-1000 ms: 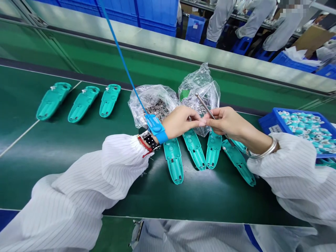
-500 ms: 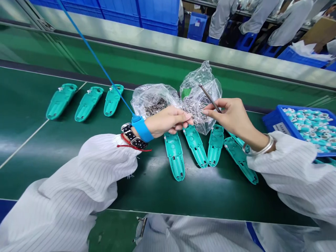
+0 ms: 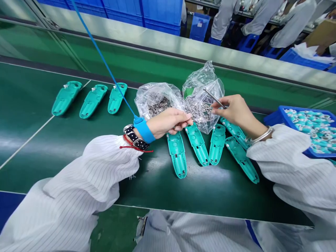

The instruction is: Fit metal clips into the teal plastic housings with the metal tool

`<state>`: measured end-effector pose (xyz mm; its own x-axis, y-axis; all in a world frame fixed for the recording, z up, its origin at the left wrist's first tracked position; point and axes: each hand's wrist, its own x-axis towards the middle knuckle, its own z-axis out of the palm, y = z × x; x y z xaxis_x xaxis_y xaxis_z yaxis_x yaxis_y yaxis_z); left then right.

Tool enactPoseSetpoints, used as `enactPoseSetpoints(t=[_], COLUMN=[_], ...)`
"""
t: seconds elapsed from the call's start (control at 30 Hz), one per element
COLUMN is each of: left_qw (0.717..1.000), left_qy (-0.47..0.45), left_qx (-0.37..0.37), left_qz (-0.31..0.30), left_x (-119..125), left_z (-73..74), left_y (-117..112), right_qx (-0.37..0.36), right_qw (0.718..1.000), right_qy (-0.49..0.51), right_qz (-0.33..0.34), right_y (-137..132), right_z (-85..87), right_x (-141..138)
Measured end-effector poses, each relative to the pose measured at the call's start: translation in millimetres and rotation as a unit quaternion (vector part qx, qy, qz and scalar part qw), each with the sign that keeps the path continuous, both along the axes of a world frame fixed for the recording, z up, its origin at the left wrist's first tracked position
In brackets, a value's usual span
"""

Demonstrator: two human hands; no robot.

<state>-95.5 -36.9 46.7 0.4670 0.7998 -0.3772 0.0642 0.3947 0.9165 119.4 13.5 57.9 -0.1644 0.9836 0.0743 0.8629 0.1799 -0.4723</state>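
Observation:
My left hand (image 3: 172,121) is closed in a pinch over the top of one teal plastic shell (image 3: 177,155); what lies between its fingertips is too small to make out. My right hand (image 3: 231,108) grips slim metal tweezers (image 3: 214,97), their back end pointing up and left. Its fingertips are beside an open clear bag (image 3: 199,110) of small metal parts. Another such bag (image 3: 157,101) stands behind my left hand. More teal shells (image 3: 197,145) lie in front of the bags, including one (image 3: 217,144) between my hands and one (image 3: 242,160) near my right wrist.
Three teal shells (image 3: 90,101) lie on the green belt at the left. A blue bin (image 3: 275,117) of small teal and white parts stands at the right. A blue cord (image 3: 102,61) runs from my left wrist strap across the belt. People in pale coats are beyond the rail.
My right hand has shifted slightly right and up with the tweezers, away from my left hand. The left hand keeps its pinch. The whole view has shifted a little.

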Motion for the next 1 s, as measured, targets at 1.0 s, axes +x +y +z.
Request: enactPoseSetpoints(t=[1.0], left_qw=[0.836], left_qy=[0.399], left_qx=[0.376], left_qz=[-0.027], left_x=[-33], left_z=[-11.2], left_y=[-23], right_qx=[-0.077], right_qw=[0.975], right_qy=[0.046], right_qz=[0.202], right_y=[-95], right_z=[-14.9], right_x=[-63])
